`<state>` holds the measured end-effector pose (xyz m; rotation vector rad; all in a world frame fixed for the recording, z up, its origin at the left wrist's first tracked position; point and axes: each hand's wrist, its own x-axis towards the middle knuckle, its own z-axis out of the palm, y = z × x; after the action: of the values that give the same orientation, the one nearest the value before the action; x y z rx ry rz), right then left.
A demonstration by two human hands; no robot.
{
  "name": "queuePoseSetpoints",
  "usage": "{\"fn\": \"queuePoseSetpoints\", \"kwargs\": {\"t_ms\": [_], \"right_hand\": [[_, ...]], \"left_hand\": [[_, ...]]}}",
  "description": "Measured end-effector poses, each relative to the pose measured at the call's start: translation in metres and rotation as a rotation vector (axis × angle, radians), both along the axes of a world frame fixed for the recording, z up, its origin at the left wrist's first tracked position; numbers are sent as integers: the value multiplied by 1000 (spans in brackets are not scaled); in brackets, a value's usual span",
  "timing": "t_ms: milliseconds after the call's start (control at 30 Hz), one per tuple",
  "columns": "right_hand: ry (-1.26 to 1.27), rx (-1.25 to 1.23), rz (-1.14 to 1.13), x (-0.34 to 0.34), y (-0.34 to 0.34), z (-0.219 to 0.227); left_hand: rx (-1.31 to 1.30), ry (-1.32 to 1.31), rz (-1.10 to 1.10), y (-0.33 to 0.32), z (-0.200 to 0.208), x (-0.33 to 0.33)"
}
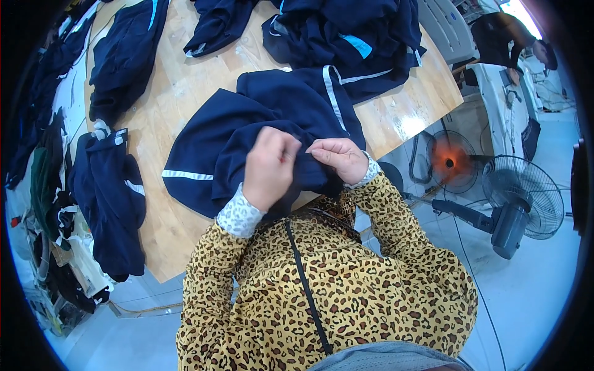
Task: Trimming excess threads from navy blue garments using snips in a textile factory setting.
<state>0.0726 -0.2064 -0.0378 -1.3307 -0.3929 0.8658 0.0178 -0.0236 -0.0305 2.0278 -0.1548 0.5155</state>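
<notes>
Item: my left hand (269, 170), fingers curled and blurred, fingertips unclear.
Item: my right hand (342, 159), thumb and finger pinched; anything between them too small to tell.
Item: navy garment (260, 117), partly hidden beneath my hands, its near edge lost behind my body.
Item: my leopard-print jacket (352, 278), cut off by the lower edge.
Item: heap of dark garments (346, 25), cut off by the upper edge; inner folds hidden.
Item: fan with an orange centre (450, 162), blades blurred.
Item: another person (501, 40), upper right, details blurred.
</notes>
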Motion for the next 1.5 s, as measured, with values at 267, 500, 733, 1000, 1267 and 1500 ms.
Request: {"fn": "queuePoseSetpoints", "kwargs": {"t_ms": [267, 500, 733, 1000, 1267, 1500], "right_hand": [[156, 58, -38, 4, -2, -6], [38, 40, -16, 5, 4, 4], [-107, -36, 52, 4, -2, 18], [-187, -117, 81, 7, -7, 23], [-205, -153, 152, 4, -3, 19], [-104, 300, -57, -11, 15, -3]], "left_hand": [[-828, 465, 55, 44, -3, 1], [-593, 787, -382, 19, 16, -8], [-566, 600, -343, 26, 13, -10], [-486, 591, -326, 34, 11, -13], [-538, 576, -301, 31, 6, -15], [-984, 878, -273, 14, 0, -9]]}}
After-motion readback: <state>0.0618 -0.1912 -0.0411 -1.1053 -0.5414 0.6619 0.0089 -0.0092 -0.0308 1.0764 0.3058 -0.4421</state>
